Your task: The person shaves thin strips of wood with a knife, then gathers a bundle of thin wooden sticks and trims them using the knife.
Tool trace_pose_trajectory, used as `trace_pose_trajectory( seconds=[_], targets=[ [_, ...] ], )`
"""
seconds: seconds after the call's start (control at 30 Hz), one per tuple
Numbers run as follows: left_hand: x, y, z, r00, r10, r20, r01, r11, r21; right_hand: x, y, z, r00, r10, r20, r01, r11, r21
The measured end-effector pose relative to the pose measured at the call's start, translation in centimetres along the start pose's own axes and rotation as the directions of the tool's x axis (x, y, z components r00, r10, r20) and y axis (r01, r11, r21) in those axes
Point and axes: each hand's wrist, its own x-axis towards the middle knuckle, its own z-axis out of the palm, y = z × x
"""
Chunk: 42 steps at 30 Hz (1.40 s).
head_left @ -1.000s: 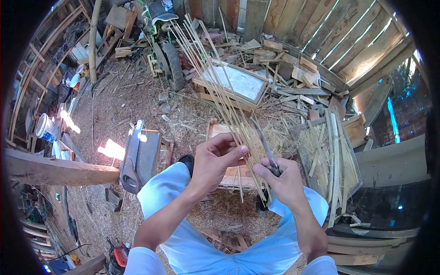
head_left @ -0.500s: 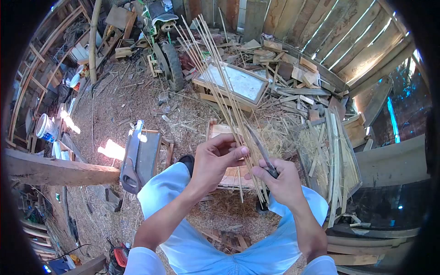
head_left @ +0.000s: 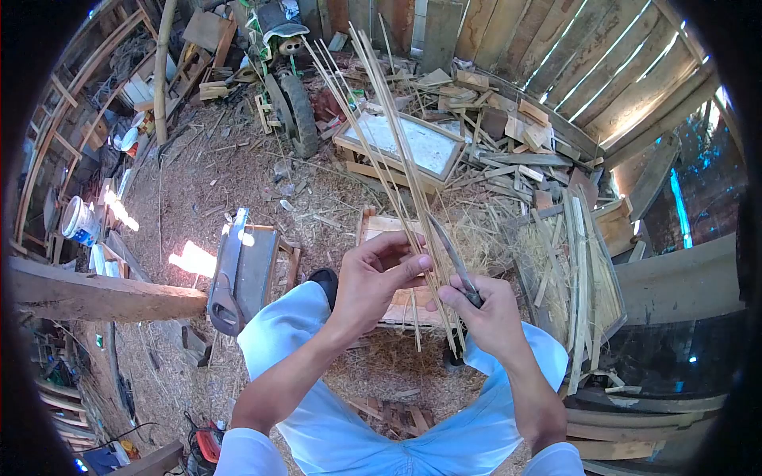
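Long thin wooden strips (head_left: 402, 159), probably split bamboo or cane, slant up and away from my lap in a loose bundle that fans into two groups. My left hand (head_left: 381, 274) is closed on the strips from the left, its thumb pressed across them. On the right, my right hand (head_left: 486, 311) grips a knife (head_left: 454, 258) by its dark handle. The blade points up and away, close beside the strips. Its fingertips also lie against the lower part of the bundle. The strips' lower ends hang above the floor between my knees.
A low wooden stool (head_left: 381, 222) stands before me. A handsaw (head_left: 228, 278) lies on a dark box at left. Long slats (head_left: 583, 278) rest on a bench at right. Farther off are a framed white panel (head_left: 409, 143), a wheel (head_left: 300, 115) and scrap wood (head_left: 508, 127).
The upper ends of the strips have drawn into two tighter groups with a wider gap between them. Both hands keep nearly the same place.
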Motion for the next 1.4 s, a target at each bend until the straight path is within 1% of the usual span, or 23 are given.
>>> trace_pose_trajectory(
  seconds=[0.1,0.2,0.27,0.4,0.47,0.57,0.67,0.7,0.73,0.77,0.83,0.87,0.9,0.93,0.97,1.03,1.07,1.1,1.17,1.23,1.3,1.37,1.4],
  targets=[
    [0.1,-0.3,0.1,1.000,0.013,-0.018,-0.013,1.000,0.003,-0.1,-0.1,0.1,1.000,0.016,-0.020,-0.017,0.999,-0.036],
    [0.1,-0.5,0.2,1.000,0.009,-0.027,-0.010,1.000,-0.022,-0.1,0.0,0.2,0.999,-0.024,-0.045,0.024,1.000,-0.009],
    [0.1,-0.6,0.2,1.000,0.006,-0.024,-0.007,0.999,-0.044,0.1,0.6,0.3,0.998,0.034,-0.053,-0.033,0.999,0.010],
    [0.2,-0.7,0.1,0.999,0.035,-0.028,-0.035,0.999,-0.021,0.1,0.4,0.1,0.998,0.068,-0.017,-0.069,0.996,-0.055],
    [0.2,-0.8,0.0,0.999,0.037,-0.025,-0.037,0.999,-0.019,0.1,0.4,0.2,0.999,0.040,-0.010,-0.040,0.999,0.009],
    [0.2,-0.8,-0.1,0.999,0.009,-0.038,-0.009,1.000,0.011,0.1,0.0,0.1,0.999,0.044,0.001,-0.044,0.999,0.009],
    [0.3,-0.4,0.0,0.999,0.035,0.005,-0.035,0.999,-0.025,0.3,0.0,-0.2,0.998,0.053,0.042,-0.054,0.998,0.024],
    [0.3,-0.2,0.1,1.000,0.002,0.009,-0.002,0.998,-0.061,0.4,0.1,-0.1,0.998,0.054,0.040,-0.055,0.998,0.024],
    [0.4,-0.2,0.2,0.999,-0.030,0.015,0.031,0.995,-0.096,0.5,0.3,0.0,0.996,0.075,0.040,-0.078,0.993,0.088],
    [0.5,-0.2,0.2,0.999,-0.029,0.019,0.031,0.995,-0.097,0.6,0.5,0.1,0.995,0.094,0.042,-0.100,0.984,0.151],
    [0.7,-0.6,-0.1,0.993,-0.043,0.106,0.051,0.996,-0.077,0.7,0.8,0.3,0.995,0.090,0.040,-0.094,0.989,0.117],
    [0.8,-0.7,-0.3,0.993,-0.046,0.108,0.054,0.996,-0.076,0.7,0.9,0.4,0.995,0.087,0.043,-0.090,0.992,0.083],
    [0.9,-0.8,-0.4,0.993,-0.049,0.109,0.053,0.998,-0.031,0.7,1.1,0.6,0.995,0.090,0.041,-0.093,0.992,0.086],
    [0.9,-0.9,-0.5,0.992,-0.054,0.111,0.053,0.999,0.012,0.7,1.1,0.7,0.994,0.101,0.041,-0.105,0.988,0.109],
    [1.0,-0.9,-0.4,0.992,-0.059,0.115,0.058,0.998,0.012,0.7,1.2,0.8,0.993,0.112,0.041,-0.116,0.985,0.131],
    [1.2,-0.6,-0.5,0.993,-0.095,0.069,0.097,0.995,-0.020,0.8,1.5,0.6,0.992,0.111,0.059,-0.116,0.987,0.107],
    [1.5,-0.6,-0.9,0.996,-0.074,0.043,0.073,0.997,0.036,0.9,1.4,0.6,0.991,0.105,0.082,-0.112,0.990,0.081],
    [1.9,-0.6,-1.5,0.997,-0.069,0.042,0.067,0.997,0.037,0.8,1.2,0.4,0.992,0.100,0.083,-0.107,0.991,0.081],
    [2.7,-0.4,-2.7,1.000,-0.003,-0.010,0.003,1.000,0.013,0.7,0.8,0.0,0.966,0.175,0.188,-0.174,0.985,-0.020],
    [2.9,0.2,-3.2,1.000,0.017,-0.018,-0.017,1.000,0.007,0.9,1.4,0.1,0.967,0.154,0.201,-0.157,0.988,-0.001],
    [2.7,0.8,-3.1,0.999,-0.011,-0.039,0.009,0.999,-0.041,0.8,1.5,0.1,0.967,0.139,0.212,-0.145,0.989,0.015],
    [2.7,0.5,-2.9,0.999,-0.021,-0.040,0.019,0.998,-0.061,0.7,1.2,0.1,0.980,0.080,0.183,-0.085,0.996,0.017],
    [2.6,0.4,-2.8,0.998,-0.036,-0.044,0.032,0.996,-0.078,0.8,1.5,0.3,0.980,0.078,0.185,-0.082,0.997,0.015]
  ],
)
